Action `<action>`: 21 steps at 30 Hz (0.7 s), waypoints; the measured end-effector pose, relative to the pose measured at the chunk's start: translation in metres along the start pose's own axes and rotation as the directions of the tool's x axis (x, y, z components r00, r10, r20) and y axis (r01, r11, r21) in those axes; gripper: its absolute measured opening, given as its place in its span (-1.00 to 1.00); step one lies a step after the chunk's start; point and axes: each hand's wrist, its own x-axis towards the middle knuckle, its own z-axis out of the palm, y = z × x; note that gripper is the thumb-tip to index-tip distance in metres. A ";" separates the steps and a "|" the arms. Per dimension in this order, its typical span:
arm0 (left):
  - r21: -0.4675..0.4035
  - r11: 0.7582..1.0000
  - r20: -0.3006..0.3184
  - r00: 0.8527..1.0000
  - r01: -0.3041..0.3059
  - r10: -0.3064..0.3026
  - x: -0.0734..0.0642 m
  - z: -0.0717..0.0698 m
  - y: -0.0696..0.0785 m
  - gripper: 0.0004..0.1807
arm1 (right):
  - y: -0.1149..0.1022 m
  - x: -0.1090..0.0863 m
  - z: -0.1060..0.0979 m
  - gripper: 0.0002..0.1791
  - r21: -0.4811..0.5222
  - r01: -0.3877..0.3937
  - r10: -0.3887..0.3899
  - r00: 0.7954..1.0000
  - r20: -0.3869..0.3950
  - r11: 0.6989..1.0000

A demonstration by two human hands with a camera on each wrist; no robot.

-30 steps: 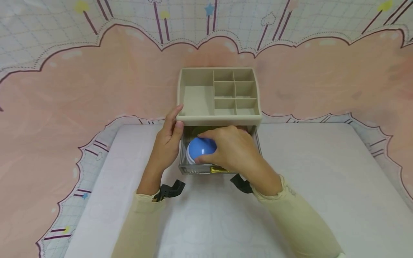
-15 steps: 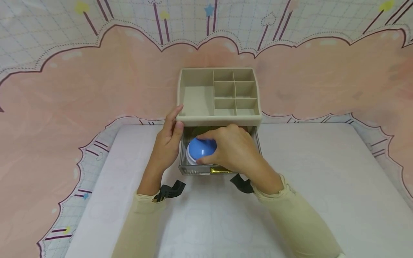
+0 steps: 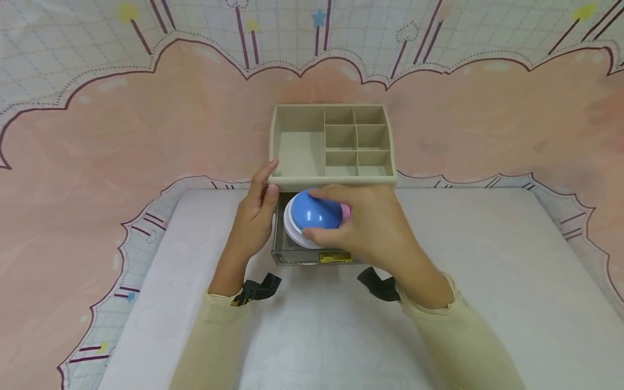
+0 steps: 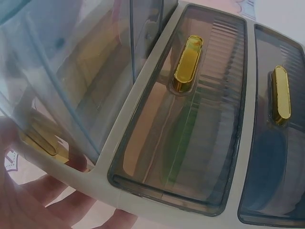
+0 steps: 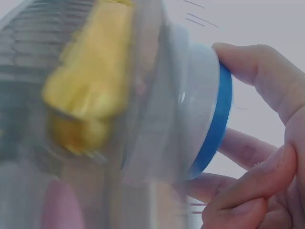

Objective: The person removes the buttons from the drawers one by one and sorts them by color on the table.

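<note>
Container (image 3: 317,212), blue on top and white underneath, is over the pulled-out see-through drawer (image 3: 294,258), though I can't tell if they're touching. Right hand (image 3: 380,227) has its grip clamped on it, thumb on one side and fingers round the other. Left hand (image 3: 251,222) rests against the side of the beige organizer (image 3: 336,183), grip pretty relaxed, thumb and index tips apart. Drawer's got a gold handle (image 3: 335,257), and the whole lot's on a white worktop (image 3: 487,271).
</note>
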 end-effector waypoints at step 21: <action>0.040 0.999 0.009 0.999 0.032 -0.032 0.000 0.000 0.005 -0.48 | 0.067 -0.039 -0.091 -0.31 -0.144 -0.139 0.085 0.940 -0.329 0.980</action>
